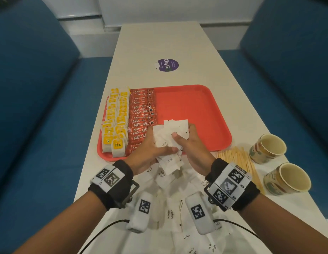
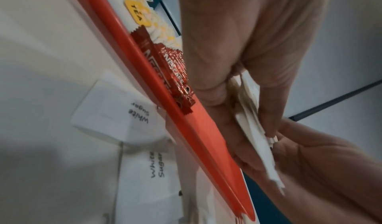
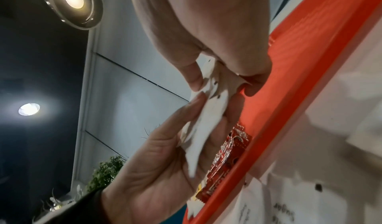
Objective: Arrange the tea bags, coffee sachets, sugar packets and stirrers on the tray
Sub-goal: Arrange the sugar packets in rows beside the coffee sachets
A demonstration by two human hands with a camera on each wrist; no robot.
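Note:
Both hands hold one stack of white sugar packets (image 1: pixel 169 136) above the near edge of the red tray (image 1: pixel 192 105). My left hand (image 1: pixel 154 149) grips the stack from the left, thumb across its front. My right hand (image 1: pixel 185 142) pinches it from the right. On the tray's left stand rows of yellow-tagged tea bags (image 1: pixel 115 121) and, beside them, red coffee sachets (image 1: pixel 141 118). More sugar packets (image 1: pixel 170 213) lie loose on the table near me. Wooden stirrers (image 1: pixel 236 160) lie right of the tray. The left wrist view shows the stack (image 2: pixel 250 123) edge-on between both hands.
Two paper cups (image 1: pixel 269 147) (image 1: pixel 287 178) stand right of the stirrers near the table's right edge. A purple round sticker (image 1: pixel 167 64) sits on the white table (image 1: pixel 178 43) beyond the tray. Blue sofas flank the table. The tray's right half is bare.

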